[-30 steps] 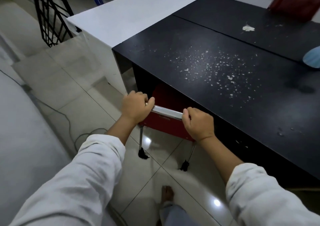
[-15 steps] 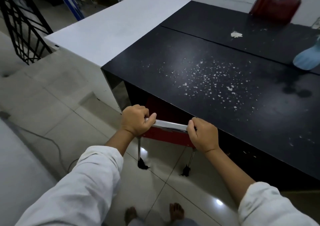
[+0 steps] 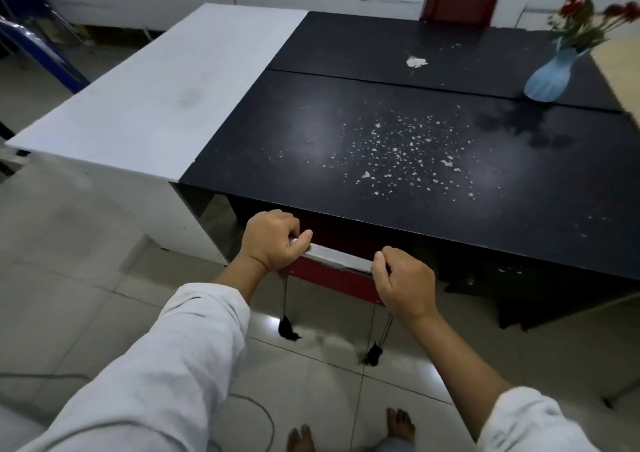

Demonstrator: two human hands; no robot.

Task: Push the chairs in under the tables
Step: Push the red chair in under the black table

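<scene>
A red chair (image 3: 332,280) with a chrome top rail stands at the near edge of the black table (image 3: 398,160), its seat hidden under the tabletop. My left hand (image 3: 272,240) grips the rail's left end. My right hand (image 3: 403,280) grips its right end. Only the red backrest, the rail and two thin back legs with black feet show. A second red chair (image 3: 459,1) stands at the table's far side, its backrest rising above the edge.
A white table (image 3: 156,95) adjoins the black one on the left. A blue vase (image 3: 550,77) with red flowers stands at the far right of the black tabletop, which is flecked with white chips. A cable (image 3: 266,420) lies on the tiled floor by my bare feet.
The chair has slid further under the black table with both hands on its rail. My view has swung round to face the table squarely, bringing the vase and the far chair into sight.
</scene>
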